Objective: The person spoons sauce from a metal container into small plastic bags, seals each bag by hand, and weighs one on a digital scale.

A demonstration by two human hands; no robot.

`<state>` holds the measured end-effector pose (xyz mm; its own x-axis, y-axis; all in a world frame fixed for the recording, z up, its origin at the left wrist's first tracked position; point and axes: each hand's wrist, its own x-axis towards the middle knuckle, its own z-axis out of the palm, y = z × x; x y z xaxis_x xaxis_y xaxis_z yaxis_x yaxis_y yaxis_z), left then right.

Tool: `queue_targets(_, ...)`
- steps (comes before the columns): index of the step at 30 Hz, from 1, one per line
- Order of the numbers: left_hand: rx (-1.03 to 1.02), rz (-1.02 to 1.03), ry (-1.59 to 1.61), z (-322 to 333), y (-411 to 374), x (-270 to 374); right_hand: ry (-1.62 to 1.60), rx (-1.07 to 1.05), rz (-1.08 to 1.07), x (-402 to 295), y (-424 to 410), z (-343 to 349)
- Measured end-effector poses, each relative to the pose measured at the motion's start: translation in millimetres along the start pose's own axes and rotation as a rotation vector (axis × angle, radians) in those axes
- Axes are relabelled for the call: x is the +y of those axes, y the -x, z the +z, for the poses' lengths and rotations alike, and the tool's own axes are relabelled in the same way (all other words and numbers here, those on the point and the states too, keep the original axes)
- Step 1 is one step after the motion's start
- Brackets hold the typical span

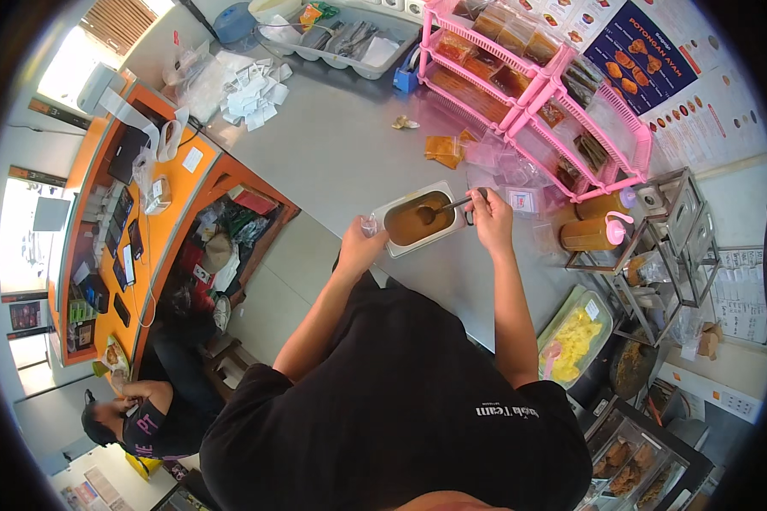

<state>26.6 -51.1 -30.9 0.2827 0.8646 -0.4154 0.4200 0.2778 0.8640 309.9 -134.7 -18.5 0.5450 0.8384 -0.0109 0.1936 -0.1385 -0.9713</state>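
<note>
A rectangular metal food pan (401,250) of brown sauce (404,225) sits on the steel worktop in front of me. My right hand (491,220) grips the handle of a dark ladle (446,208), whose bowl dips into the sauce. At the pan's left end, my left hand (362,248) pinches a small piece of clear plastic (369,225), apparently a bag, close to the rim. Whether those fingers also touch the pan is hard to tell. Beyond the pan lie sachets of orange sauce (443,151) and clear plastic packets (518,167).
Pink plastic racks (518,108) with sauce packets stand at the back right. Squeeze bottles (588,234) and a metal stand (652,281) are on the right, above a tub of yellow food (572,338). Paper slips (254,92) lie far left. A person (147,415) sits at the orange counter (172,191).
</note>
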Motion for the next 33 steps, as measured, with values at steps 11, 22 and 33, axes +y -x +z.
queue_targets(11, -0.003, 0.038, -0.056, -14.9, 2.1, 2.9, -0.029, -0.075, 0.111, 13.0, -3.0, 12.1)
queue_targets(22, 0.078, 0.139, -0.082, -47.1, 14.3, 22.4, -0.563, -0.113, 0.464, 26.4, -3.1, -4.4)
queue_targets(33, -0.097, 0.574, -0.629, -53.8, 18.3, 68.1, -0.891, -0.064, 0.48, 55.4, -4.9, -24.3)
